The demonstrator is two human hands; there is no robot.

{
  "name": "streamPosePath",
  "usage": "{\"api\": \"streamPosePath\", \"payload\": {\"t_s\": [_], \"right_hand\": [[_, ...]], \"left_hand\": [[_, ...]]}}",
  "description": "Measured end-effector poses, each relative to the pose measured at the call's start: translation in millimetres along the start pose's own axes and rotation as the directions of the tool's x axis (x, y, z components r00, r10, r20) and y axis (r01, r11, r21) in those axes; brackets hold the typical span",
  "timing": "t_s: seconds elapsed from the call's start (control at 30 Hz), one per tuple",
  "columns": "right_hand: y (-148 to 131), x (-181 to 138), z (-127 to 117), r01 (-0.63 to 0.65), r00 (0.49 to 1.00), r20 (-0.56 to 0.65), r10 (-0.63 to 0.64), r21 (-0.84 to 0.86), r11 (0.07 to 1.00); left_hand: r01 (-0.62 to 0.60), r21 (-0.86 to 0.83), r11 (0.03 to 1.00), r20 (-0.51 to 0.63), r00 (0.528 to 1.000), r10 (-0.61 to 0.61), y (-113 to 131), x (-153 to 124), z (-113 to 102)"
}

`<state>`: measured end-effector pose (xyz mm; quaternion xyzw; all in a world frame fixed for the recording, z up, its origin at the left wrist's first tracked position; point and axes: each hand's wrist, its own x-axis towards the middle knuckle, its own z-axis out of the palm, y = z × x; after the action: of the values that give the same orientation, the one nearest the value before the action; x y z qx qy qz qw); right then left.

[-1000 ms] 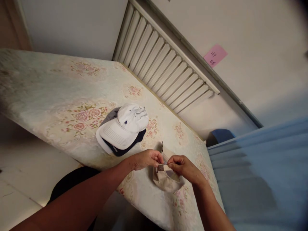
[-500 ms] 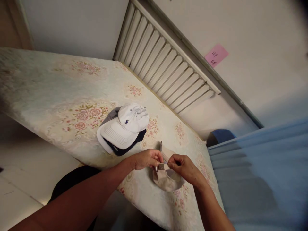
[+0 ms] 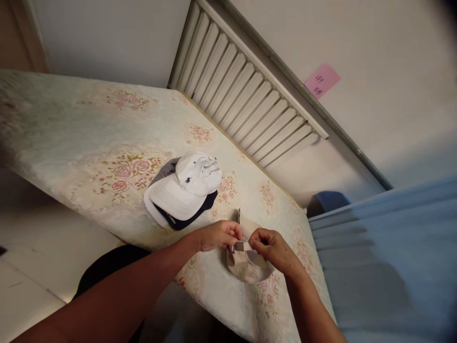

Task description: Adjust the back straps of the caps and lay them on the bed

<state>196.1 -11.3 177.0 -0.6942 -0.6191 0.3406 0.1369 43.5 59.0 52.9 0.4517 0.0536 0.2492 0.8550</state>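
A beige cap (image 3: 246, 267) hangs between my two hands just above the near edge of a floral mattress (image 3: 107, 138). My left hand (image 3: 217, 236) pinches the cap's back strap beside its small metal buckle (image 3: 238, 246). From the right, my right hand (image 3: 271, 248) pinches the same strap, its fingers pressed together. The strap's loose end sticks up between the hands. Behind them on the mattress lies a stack of caps, a white cap (image 3: 187, 186) on top of a dark cap (image 3: 178, 221).
A slatted white headboard (image 3: 246, 90) leans against the wall behind the mattress. A pink note (image 3: 322, 80) is stuck on the wall. A blue cloth surface (image 3: 389, 262) fills the right side. A pale tiled floor (image 3: 32, 267) lies at the left.
Both hands keep pinching the cap's strap at the buckle. They have drawn slightly closer together, and the view has shifted a little.
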Motion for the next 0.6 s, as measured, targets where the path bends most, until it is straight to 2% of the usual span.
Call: {"api": "streamPosePath", "payload": {"t_s": [0.2, 0.4, 0.6], "right_hand": [[1.7, 0.5, -0.9, -0.005, 0.998, 0.059, 0.005, 0.009, 1.0], [1.0, 2.6, 0.0, -0.042, 0.998, 0.049, 0.045, -0.048, 0.998], [2.3, 3.8, 3.1, -0.072, 0.997, 0.032, 0.073, -0.03, 0.997]], "left_hand": [[-0.003, 0.002, 1.0, 0.006, 1.0, 0.003, -0.3, 0.2, -0.7], [0.004, -0.002, 1.0, 0.017, 1.0, -0.004, 0.6, -0.4, -0.1], [0.002, 0.001, 1.0, 0.002, 1.0, -0.002, 2.4, -0.9, 1.4]]}}
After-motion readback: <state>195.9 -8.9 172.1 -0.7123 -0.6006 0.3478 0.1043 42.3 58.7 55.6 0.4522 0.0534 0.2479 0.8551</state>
